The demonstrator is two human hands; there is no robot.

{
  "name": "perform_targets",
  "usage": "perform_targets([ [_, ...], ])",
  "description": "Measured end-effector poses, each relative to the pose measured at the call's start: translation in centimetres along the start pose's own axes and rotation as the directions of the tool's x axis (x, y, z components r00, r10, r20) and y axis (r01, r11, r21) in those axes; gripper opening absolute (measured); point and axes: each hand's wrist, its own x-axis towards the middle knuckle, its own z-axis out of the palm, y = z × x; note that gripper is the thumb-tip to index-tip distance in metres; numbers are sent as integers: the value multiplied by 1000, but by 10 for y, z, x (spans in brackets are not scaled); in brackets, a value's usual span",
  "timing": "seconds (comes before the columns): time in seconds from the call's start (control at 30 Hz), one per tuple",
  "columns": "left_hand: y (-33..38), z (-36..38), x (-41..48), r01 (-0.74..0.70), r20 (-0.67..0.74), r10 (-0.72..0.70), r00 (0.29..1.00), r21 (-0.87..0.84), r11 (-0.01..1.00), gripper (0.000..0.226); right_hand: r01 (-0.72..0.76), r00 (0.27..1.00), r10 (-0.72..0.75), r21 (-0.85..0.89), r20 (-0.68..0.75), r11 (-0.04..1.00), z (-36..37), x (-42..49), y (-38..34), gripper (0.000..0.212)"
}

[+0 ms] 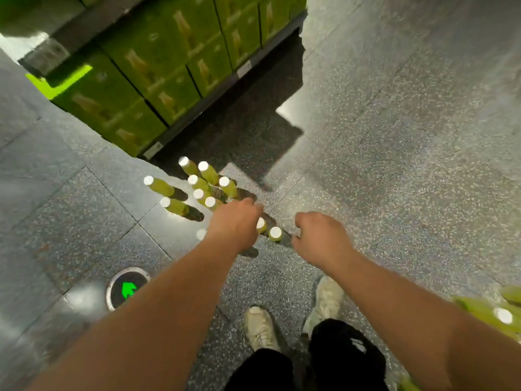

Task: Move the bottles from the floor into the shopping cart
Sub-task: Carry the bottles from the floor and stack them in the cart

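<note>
The person bends over a grey speckled stone floor (394, 165), both bare forearms stretched forward and down. A cluster of slim green bottles with white caps (209, 176) stands upright on the floor just ahead of the hands, some packed close together and two set a little apart on the left. Two more capped bottles of the same kind (275, 235) stand between the hands.

The left hand (235, 224) hangs over the near edge of the cluster, its back to the camera and its fingers bent down out of sight. Whether it grips a bottle cannot be told. One white cap shows just beside its knuckles, and another peeks out on the far side of the wrist. The right hand (321, 235) hovers near the pair of bottles with its fingers curled under and its thumb close to the nearer one. Its underside is hidden, so its hold cannot be told either.

Behind the bottles, stacked green cardboard boxes (158, 66) fill a low shelf. A round floor marker with a green arrow (128, 287) lies to the left. Pale shoes (260, 328) stand below black trousers. At the right edge, blurred green bottles (479, 309) lie together, one showing a white cap; what holds them cannot be seen.
</note>
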Motion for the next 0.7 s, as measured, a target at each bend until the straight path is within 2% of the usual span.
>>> perform_targets([
  [0.1, -4, 78, 66, 18, 70, -18, 997, 2, 1000, 35, 14, 999, -15, 11, 35, 1000, 72, 66, 23, 19],
  [0.23, -8, 176, 144, 40, 129, -38, 991, -11, 999, 49, 43, 992, -42, -7, 117, 999, 161, 143, 48, 33],
  [0.37, -14, 245, 199, 46, 198, -48, 979, 16, 999, 60, 140, 977, -131, -39, 168, 989, 228, 194, 61, 43],
  [0.53, -14, 286, 232, 28, 268, -35, 963, 28, 999, 47, 256, 945, -227, -100, 235, 961, 272, 222, 58, 36],
  [0.7, -13, 282, 238, 36, 284, -27, 958, -29, 999, 49, 247, 943, -226, -61, 243, 967, 268, 228, 60, 28],
])
